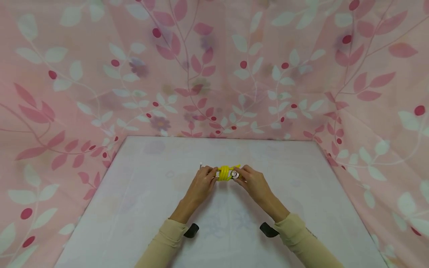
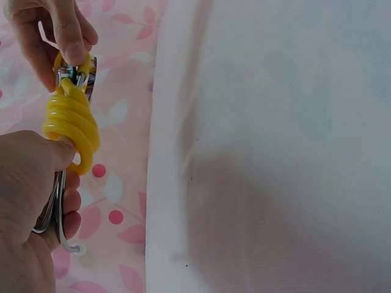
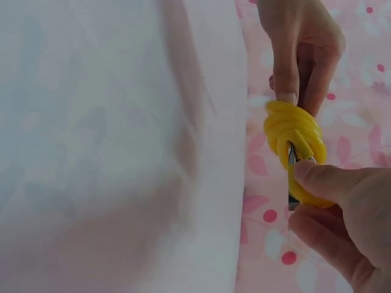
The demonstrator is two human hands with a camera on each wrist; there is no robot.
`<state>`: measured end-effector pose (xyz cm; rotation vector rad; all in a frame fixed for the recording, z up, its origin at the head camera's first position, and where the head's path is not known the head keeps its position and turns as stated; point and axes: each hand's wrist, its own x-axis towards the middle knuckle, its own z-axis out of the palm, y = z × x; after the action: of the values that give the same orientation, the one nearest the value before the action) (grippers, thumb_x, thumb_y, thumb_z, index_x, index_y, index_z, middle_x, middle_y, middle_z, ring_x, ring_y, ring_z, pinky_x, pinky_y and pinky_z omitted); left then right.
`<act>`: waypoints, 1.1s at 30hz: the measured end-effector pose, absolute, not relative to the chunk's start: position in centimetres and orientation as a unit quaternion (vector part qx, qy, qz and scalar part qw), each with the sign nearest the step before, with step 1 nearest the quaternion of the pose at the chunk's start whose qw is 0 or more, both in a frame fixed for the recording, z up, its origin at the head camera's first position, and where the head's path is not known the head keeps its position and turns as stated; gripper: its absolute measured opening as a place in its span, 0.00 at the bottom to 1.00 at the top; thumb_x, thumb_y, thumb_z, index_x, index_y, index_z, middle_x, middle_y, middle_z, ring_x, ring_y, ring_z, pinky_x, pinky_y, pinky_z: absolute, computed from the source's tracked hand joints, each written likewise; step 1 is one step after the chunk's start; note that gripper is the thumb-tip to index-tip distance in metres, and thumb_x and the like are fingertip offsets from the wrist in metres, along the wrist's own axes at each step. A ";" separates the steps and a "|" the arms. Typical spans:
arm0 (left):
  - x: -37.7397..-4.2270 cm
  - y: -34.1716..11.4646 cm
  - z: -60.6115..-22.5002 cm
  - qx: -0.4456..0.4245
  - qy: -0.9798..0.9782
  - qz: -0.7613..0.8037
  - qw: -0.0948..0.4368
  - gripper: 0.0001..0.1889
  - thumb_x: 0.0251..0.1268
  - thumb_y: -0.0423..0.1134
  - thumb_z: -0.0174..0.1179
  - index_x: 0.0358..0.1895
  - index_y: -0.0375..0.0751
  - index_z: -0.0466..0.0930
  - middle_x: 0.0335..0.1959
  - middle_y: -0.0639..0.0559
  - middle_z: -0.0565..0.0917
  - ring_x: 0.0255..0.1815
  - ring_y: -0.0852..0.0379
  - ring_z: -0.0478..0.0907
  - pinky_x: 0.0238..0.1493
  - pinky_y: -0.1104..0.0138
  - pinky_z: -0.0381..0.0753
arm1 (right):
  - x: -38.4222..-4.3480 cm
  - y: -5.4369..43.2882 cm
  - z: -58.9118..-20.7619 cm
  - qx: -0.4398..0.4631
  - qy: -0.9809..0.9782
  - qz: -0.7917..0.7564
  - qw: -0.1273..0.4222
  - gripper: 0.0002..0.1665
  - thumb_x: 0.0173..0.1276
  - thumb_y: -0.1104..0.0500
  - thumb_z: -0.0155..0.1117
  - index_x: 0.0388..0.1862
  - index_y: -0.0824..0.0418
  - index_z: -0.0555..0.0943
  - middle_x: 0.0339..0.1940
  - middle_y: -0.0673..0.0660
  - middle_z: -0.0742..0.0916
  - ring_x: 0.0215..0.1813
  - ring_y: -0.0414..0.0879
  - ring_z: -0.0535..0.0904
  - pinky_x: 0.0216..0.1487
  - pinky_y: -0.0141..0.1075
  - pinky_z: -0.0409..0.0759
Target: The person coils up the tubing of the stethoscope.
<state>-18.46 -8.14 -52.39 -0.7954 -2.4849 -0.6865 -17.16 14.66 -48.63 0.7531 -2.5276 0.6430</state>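
A glossy yellow tube (image 1: 224, 173) is wound in several coils round a metal wire-like piece (image 2: 60, 195), held up between both hands. My left hand (image 1: 202, 183) grips the metal piece, its thumb against the coils. One bent rod ends in a white tip (image 2: 79, 249) beyond that hand. At the other end my right hand (image 1: 256, 185) pinches the yellow loop and a shiny metal part (image 1: 234, 174) between thumb and fingers. Fingers hide much of the metal, so its full shape cannot be told.
A white-covered table (image 1: 161, 156) lies under the hands. Pink leaf-patterned cloth (image 1: 214, 74) hangs at the back and both sides. Dark devices stick out at the left wrist (image 1: 191, 230) and right wrist (image 1: 269, 229).
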 end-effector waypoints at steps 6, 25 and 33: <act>-18.4 -8.2 -52.7 -0.297 -0.898 -0.241 0.217 0.18 0.62 0.32 0.66 0.56 0.32 0.81 0.43 0.45 0.80 0.41 0.52 0.77 0.45 0.63 0.79 | -17.5 15.1 -49.1 0.251 -0.920 0.237 0.183 0.33 0.48 0.56 0.82 0.54 0.59 0.81 0.44 0.56 0.80 0.39 0.46 0.79 0.38 0.36 0.83; -18.5 -8.4 -51.8 -0.312 -0.906 -0.281 0.060 0.29 0.67 0.36 0.53 0.72 0.43 0.66 0.57 0.48 0.76 0.58 0.53 0.71 0.62 0.58 0.75 | -18.7 17.3 -50.0 0.265 -0.899 0.325 0.129 0.33 0.46 0.53 0.83 0.52 0.59 0.82 0.51 0.54 0.86 0.52 0.50 0.84 0.54 0.47 0.83; -19.8 -9.8 -51.2 -0.338 -0.904 -0.260 0.047 0.19 0.67 0.39 0.60 0.60 0.41 0.80 0.51 0.51 0.83 0.56 0.53 0.75 0.66 0.55 0.72 | -18.9 18.4 -50.8 0.283 -0.886 0.344 0.130 0.34 0.45 0.56 0.84 0.53 0.60 0.82 0.53 0.57 0.86 0.54 0.51 0.83 0.55 0.49 0.82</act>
<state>-19.80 -9.83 -51.20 -1.0301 -2.7568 -0.7919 -18.94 18.39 -50.76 0.8228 -2.5731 0.9998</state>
